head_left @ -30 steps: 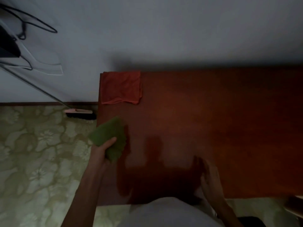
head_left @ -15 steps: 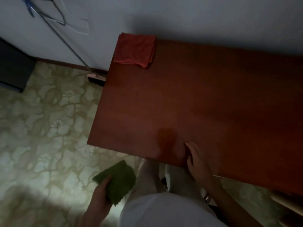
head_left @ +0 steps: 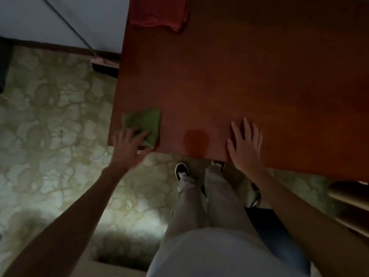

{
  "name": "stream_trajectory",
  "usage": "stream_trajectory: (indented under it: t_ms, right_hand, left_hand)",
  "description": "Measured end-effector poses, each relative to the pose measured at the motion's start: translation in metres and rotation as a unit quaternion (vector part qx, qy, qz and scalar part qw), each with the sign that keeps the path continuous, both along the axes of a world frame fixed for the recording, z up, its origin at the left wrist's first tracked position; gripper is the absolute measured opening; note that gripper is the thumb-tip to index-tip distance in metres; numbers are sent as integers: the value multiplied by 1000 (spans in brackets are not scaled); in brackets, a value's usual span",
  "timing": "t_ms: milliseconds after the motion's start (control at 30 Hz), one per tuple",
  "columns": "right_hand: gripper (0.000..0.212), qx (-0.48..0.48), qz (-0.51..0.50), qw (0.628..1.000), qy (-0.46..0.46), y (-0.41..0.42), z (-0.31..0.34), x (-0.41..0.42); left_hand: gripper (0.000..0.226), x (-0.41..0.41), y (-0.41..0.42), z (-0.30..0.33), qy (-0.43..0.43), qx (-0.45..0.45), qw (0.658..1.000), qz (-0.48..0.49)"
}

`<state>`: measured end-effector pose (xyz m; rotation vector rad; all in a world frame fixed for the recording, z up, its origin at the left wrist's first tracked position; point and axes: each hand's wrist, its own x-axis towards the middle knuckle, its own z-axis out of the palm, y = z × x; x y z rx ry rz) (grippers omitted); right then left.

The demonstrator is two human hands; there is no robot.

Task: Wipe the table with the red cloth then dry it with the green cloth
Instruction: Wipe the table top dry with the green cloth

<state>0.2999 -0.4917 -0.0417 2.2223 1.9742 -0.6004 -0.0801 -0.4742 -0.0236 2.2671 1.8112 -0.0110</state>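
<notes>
Near the table's (head_left: 259, 80) front-left corner lies the green cloth (head_left: 145, 122), my left hand (head_left: 127, 146) spread over its edge, gripping nothing. My right hand (head_left: 244, 144) rests flat, fingers splayed. I'd press evenly, drying in overlapping strokes toward the red cloth (head_left: 159, 13).

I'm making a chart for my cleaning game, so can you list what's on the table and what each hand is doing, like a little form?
Table: reddish-brown wooden table, seen from above
Far left corner: crumpled red cloth, untouched
Near left corner: folded green cloth, lying on the tabletop
Left hand: fingers spread, fingertips on the green cloth
Right hand: flat and open on the table's near edge
Light: dim
</notes>
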Motion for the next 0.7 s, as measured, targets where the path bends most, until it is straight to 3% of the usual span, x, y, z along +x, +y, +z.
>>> stream_trajectory:
  t_ms: [67,167,267,433,500,600,700]
  right_hand:
    - [60,-12,-28,1000,-7,1,-4,-12]
    - [70,-33,-42,998,-20,2,-8,-21]
    - [75,-57,-39,997,-24,1,-14,-20]
    - [73,-5,-43,998,-44,-4,-20,-22]
    - [71,18,-52,997,-57,-5,-22,-24]
    - [69,46,-64,994,-73,-6,-24,-29]
    - [68,61,-64,993,-81,-7,-26,-30]
  left_hand:
    - [65,6,-9,-8,37,-41,998,21]
    - [44,22,2,-1,28,50,995,78]
    - [49,34,23,-13,21,22,996,78]
    - [57,28,29,-42,23,4,1000,19]
    - [59,-3,35,-45,26,17,998,62]
    - [63,-53,42,-44,3,-45,984,173]
    - [63,-47,26,-46,18,-19,987,162]
